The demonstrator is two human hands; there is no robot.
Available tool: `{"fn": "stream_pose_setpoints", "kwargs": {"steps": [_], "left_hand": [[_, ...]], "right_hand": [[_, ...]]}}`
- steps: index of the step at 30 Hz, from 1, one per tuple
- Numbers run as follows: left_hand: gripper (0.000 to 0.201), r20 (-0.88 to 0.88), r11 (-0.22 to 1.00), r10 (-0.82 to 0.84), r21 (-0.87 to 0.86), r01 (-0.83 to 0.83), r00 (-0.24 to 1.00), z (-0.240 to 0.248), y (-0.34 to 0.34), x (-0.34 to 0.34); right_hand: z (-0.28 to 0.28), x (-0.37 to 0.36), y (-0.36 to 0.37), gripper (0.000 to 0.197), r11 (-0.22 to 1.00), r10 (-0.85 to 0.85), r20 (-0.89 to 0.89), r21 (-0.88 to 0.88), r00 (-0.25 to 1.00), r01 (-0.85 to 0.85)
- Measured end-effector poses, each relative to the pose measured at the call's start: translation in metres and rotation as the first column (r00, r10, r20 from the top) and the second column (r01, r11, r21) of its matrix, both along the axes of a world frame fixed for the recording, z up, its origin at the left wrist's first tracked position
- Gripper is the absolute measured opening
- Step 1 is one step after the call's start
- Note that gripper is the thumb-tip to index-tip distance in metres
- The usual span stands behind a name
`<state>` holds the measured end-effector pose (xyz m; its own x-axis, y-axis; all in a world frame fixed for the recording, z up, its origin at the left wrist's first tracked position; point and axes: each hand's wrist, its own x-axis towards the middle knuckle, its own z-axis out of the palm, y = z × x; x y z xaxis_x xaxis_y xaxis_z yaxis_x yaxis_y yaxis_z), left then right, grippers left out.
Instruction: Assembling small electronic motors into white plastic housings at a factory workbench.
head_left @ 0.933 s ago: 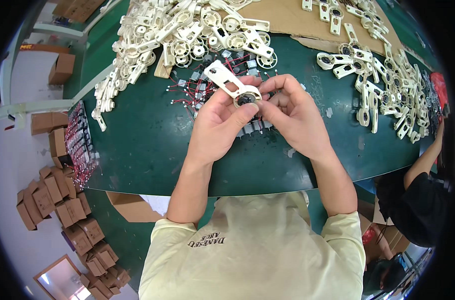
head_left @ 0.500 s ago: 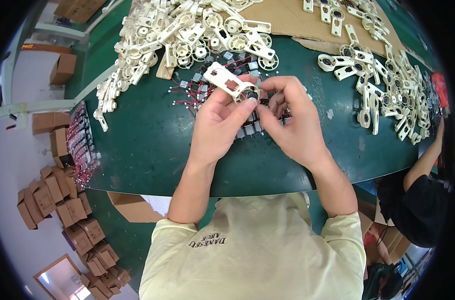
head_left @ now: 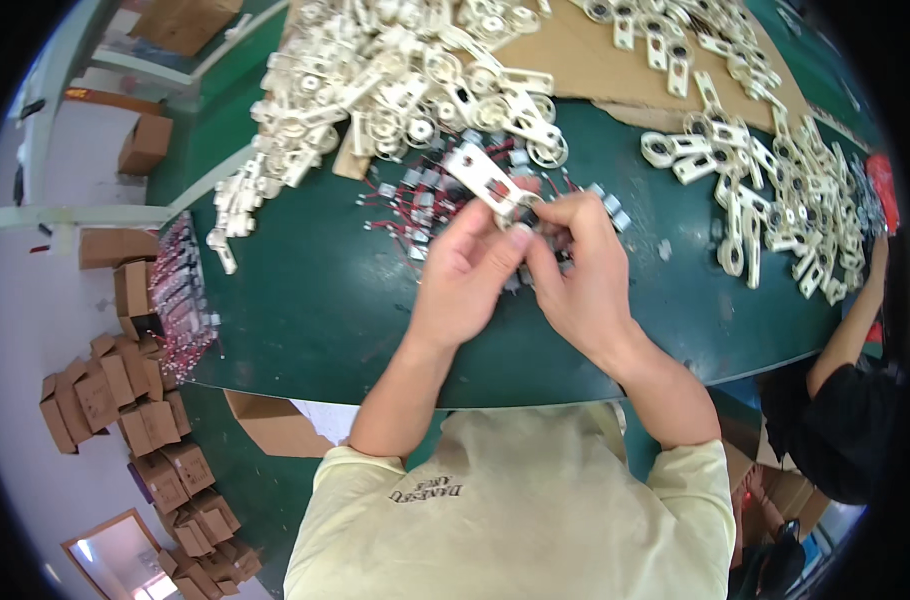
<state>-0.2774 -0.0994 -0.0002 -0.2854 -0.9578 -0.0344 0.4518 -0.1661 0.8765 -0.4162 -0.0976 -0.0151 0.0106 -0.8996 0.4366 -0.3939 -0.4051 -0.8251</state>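
Note:
My left hand point(head_left: 465, 280) is closed around the ring end of a cream plastic housing point(head_left: 478, 178), whose flat arm with cut-outs points up and to the left. A small dark round part point(head_left: 524, 214) sits at the ring. At that same end, the thumb and fingertips of my right hand point(head_left: 587, 285) pinch together against the dark part; the exact contact is hidden by the fingers. Behind and below both hands lie several small silver motors point(head_left: 415, 205) with red wires, partly covered by the hands.
Loose cream housings point(head_left: 395, 85) are heaped at the far left, and housings with dark inserts point(head_left: 775, 190) spread at the right. A cardboard sheet point(head_left: 565, 55) lies between. More wired motors point(head_left: 180, 290) line the left edge. A co-worker's arm point(head_left: 855, 330) reaches in at right, near a red bag point(head_left: 881, 190).
The whole view has shifted a little, so the table sits lower in it. My right fingers have drawn in closer around the housing's ring end. The left hand keeps its hold.

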Motion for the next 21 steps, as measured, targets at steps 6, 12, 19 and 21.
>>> {"fn": "stream_pose_setpoints", "kwargs": {"steps": [6, 12, 19, 21], "left_hand": [[0.042, 0.052, 1.0, -0.004, 0.022, 0.003, 0.999, -0.018, 0.006, 0.001], [0.035, 0.099, 0.999, 0.034, 0.021, -0.037, 0.995, -0.012, 0.003, 0.005], [0.031, 0.105, 0.998, -0.048, 0.038, 0.044, 0.993, -0.021, 0.0, 0.015], [0.032, 0.136, 0.999, -0.052, 0.019, 0.049, 0.989, -0.021, 0.001, 0.014]], "right_hand": [[-0.004, -0.002, 0.007, 0.028, 0.997, 0.017, -0.102, -0.077, 0.995, -0.025], [0.012, -0.01, 0.005, 0.023, 0.991, 0.134, -0.063, 0.008, 0.989, -0.134], [0.02, -0.014, -0.003, 0.019, 0.989, 0.115, 0.084, 0.087, 0.99, -0.123], [0.017, -0.015, -0.001, 0.018, 0.986, 0.123, 0.102, 0.098, 0.987, -0.133]]}}
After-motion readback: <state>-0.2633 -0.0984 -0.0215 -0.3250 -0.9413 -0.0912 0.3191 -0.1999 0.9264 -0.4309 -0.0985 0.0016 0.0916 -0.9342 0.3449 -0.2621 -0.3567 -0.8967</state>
